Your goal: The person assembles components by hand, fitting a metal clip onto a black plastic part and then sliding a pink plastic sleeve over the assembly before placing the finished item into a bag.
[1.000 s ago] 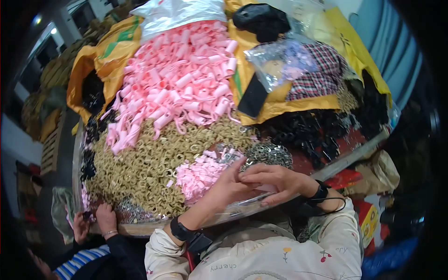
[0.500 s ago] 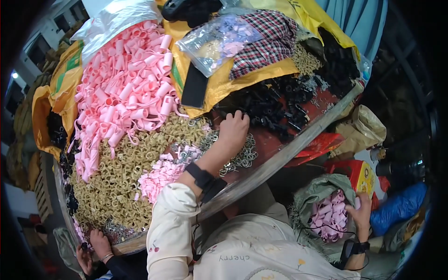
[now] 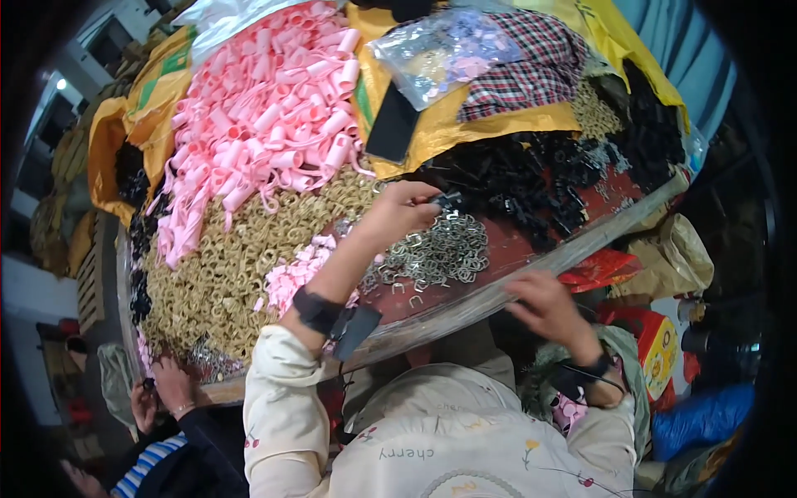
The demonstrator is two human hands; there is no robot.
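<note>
Rings (image 3: pixel 452 253) of silvery metal lay heaped on the red desk (image 3: pixel 510 249), and the left hand (image 3: pixel 403 212) hung at the far left edge of that heap, back upward, fingers pointing right. Its thumb and forefinger were drawn together on a small black part (image 3: pixel 449 202), just above the rings in view; how firm that grip was could not be told. The left forearm slanted up and to the right from a cream sleeve (image 3: pixel 286 398), crossing beside pink tabs (image 3: pixel 290 278), with a black band (image 3: pixel 320 314) at the wrist.

The right hand (image 3: pixel 544 307) was lower, its fingertips overlapping the desk's wooden rim (image 3: pixel 440 322) in view, its forearm leaning up and to the left. The fingers pointed left, loosely bent and a little apart, the thumb separate beneath them; the palm was hidden, so whether that grip had anything in it could not be told.

Beige rings (image 3: pixel 216 286) spread left of the left forearm, with pink tubes (image 3: pixel 274 116) piled beyond. Black parts (image 3: pixel 544 170) lay scattered right of the left hand, and a phone (image 3: pixel 393 124) rested on a yellow sack (image 3: pixel 444 143).
</note>
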